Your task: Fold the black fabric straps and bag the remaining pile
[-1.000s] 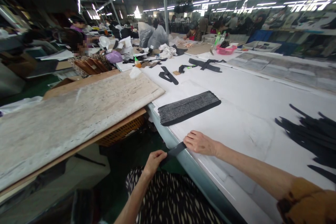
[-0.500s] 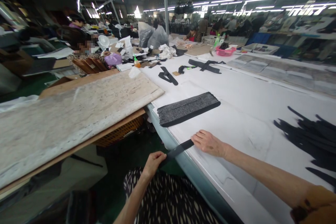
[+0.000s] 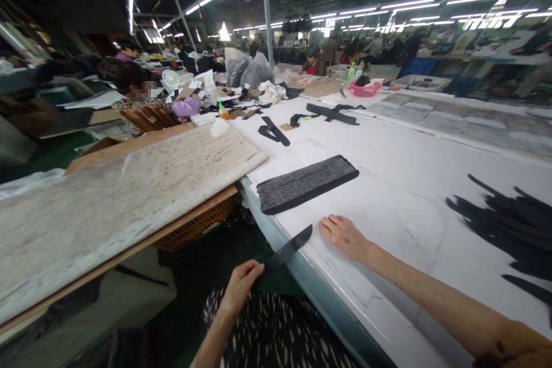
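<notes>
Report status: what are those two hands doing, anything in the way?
Left hand pinching dark strip. Right hand on white tabletop, apart from strip. Strip's far end over tabletop edge. Grey-black stack beyond, not touching strip.

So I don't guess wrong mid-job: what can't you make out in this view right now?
All in the head view:
Strip, lower end: lost in the dark behind the left hand.
Right hand, palm: hidden by the back of the hand.
Black pieces, count: overlapping, and cut off by the right edge.
Crate, contents: hidden by the board.
Pink basket, contents: too small to identify.
</notes>
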`<state>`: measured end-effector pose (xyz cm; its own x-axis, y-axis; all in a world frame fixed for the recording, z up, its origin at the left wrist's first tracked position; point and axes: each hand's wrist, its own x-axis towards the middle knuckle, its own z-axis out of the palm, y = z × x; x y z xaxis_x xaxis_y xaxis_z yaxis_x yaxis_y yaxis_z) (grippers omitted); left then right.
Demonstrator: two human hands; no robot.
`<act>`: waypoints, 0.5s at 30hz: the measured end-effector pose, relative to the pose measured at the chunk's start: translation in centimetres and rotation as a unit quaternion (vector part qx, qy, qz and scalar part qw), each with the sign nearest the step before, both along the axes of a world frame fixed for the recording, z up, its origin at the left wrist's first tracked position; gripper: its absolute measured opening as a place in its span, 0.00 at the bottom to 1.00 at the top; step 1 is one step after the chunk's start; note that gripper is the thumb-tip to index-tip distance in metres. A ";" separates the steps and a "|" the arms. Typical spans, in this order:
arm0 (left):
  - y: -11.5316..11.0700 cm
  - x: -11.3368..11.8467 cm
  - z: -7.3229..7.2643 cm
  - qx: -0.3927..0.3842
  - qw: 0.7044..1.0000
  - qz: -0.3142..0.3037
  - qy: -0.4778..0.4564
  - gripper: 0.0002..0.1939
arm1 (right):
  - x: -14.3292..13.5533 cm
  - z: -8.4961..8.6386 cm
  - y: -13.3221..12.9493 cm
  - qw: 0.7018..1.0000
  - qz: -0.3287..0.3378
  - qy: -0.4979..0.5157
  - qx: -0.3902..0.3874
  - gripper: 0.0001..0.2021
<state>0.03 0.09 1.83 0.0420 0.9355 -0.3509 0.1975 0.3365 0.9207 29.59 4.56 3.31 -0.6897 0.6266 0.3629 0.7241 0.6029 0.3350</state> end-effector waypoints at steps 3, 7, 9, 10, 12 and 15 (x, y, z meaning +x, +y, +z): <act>-0.3 -0.1 0.6 0.011 1.000 -0.001 -0.007 0.20 | 0.3 0.2 0.2 0.991 -0.034 0.119 -0.060 0.14; -0.3 1.0 1.7 0.017 0.999 -0.038 -0.006 0.20 | -1.0 2.9 0.5 0.938 -0.093 0.304 -0.137 0.18; 0.1 1.9 2.5 0.033 0.998 -0.061 0.006 0.19 | -2.8 4.8 0.5 0.927 -0.045 0.313 -0.204 0.14; 0.3 2.4 2.8 0.044 0.996 -0.072 0.013 0.19 | -3.9 5.7 0.4 0.920 -0.008 0.302 -0.252 0.12; 0.9 3.0 3.2 0.073 0.993 -0.089 0.026 0.19 | -6.0 7.0 0.2 0.905 0.061 0.245 -0.343 0.08; 1.7 3.2 2.8 0.111 0.987 -0.107 0.042 0.19 | -8.0 6.9 0.0 0.878 0.082 0.179 -0.436 0.07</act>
<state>3.24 1.78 4.66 0.2273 0.9622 -0.1498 0.3210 0.0712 0.9444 21.64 4.54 10.26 -0.7362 0.6767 0.0070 0.5678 0.6234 -0.5375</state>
